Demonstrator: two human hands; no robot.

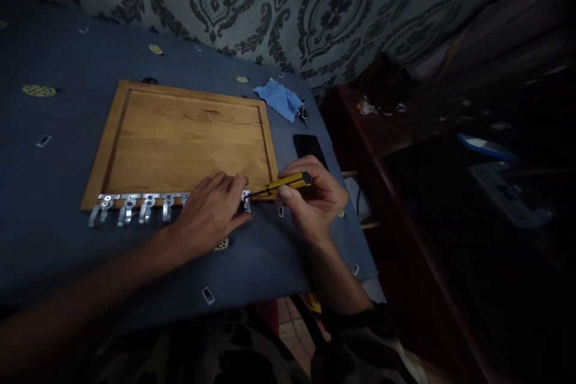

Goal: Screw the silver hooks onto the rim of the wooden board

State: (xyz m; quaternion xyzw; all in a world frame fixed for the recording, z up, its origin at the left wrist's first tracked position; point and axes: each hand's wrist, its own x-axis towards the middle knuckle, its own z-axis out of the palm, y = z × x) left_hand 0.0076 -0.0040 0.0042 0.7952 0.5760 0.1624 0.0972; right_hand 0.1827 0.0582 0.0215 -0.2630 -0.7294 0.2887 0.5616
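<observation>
A framed wooden panel [189,141] lies on the blue cloth. Along its near edge runs a silver metal hook rail [130,203] with several hooks hanging over the side. My left hand [211,210] holds the rail near its right end, fingers over the top and thumb below, hiding part of it. Pinched in my right hand [317,201] is a yellow and black screwdriver [290,182]. Its dark shaft points left, with the tip at the rail's right-end hook [246,199]; whether it sits in a screw is too small to tell.
Beyond the panel's right side lie a blue rag [279,99], a small dark key-like object [304,114] and a black phone [310,147]. A patterned curtain [270,6] hangs behind. To the right, a dark surface carries a metal plate [508,195] and a blue-edged object [486,147].
</observation>
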